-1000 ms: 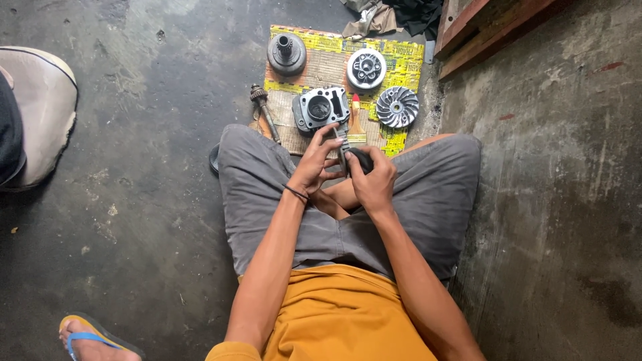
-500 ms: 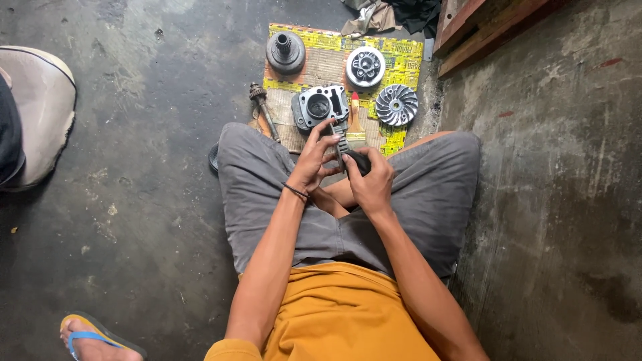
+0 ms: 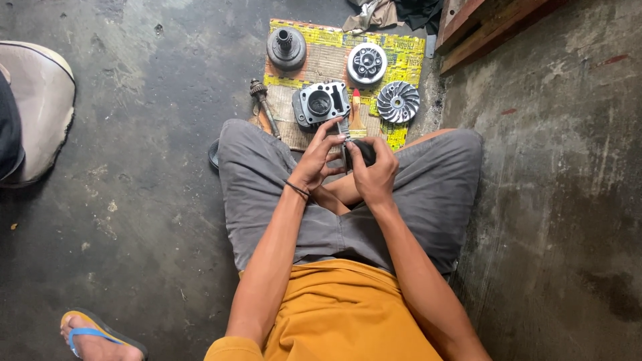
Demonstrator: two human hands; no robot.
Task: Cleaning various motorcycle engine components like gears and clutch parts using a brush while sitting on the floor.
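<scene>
I sit cross-legged on a concrete floor in grey shorts. My right hand [image 3: 374, 175] grips a small dark engine part [image 3: 364, 151] over my lap. My left hand [image 3: 319, 158] pinches a thin metal piece [image 3: 344, 131] that sticks up from that part. Just beyond my hands, a grey cylinder block [image 3: 321, 103] lies on a yellow printed cardboard sheet [image 3: 321, 61]. A round finned pulley [image 3: 398, 101], a white-rimmed clutch disc [image 3: 367, 63] and a dark bell-shaped housing [image 3: 286, 47] lie on the same sheet.
A geared shaft [image 3: 262, 100] and a red-tipped brush [image 3: 356, 113] lie by the sheet. Wooden planks [image 3: 488, 27] and rags [image 3: 374, 12] sit at the top right. A pale seat-like object [image 3: 37, 107] is at the left. Another person's sandalled foot [image 3: 93, 337] shows at the bottom left.
My hands stay over my lap with only slight finger movement on the small part. Nothing on the sheet has moved.
</scene>
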